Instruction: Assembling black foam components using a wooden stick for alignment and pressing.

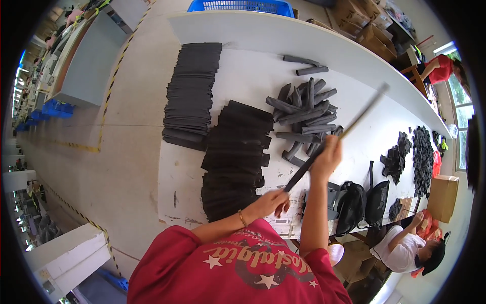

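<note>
White worktable [243, 86] carries flat black stacks [235, 157] along its near edge. Above them, left hand [273, 201] and right hand [326, 157] clamp a long dark strip [334, 139]; its far end blurs, and the fingers are hard to make out.

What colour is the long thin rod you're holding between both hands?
Dark grey to black, blurring paler at its far tip; the long thin rod shows best in the head view, over the white table.

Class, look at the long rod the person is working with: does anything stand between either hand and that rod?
No. Both hands are already on the rod: the left hand grips its lower end, the right hand holds it midway. Nothing lies between them.
</note>
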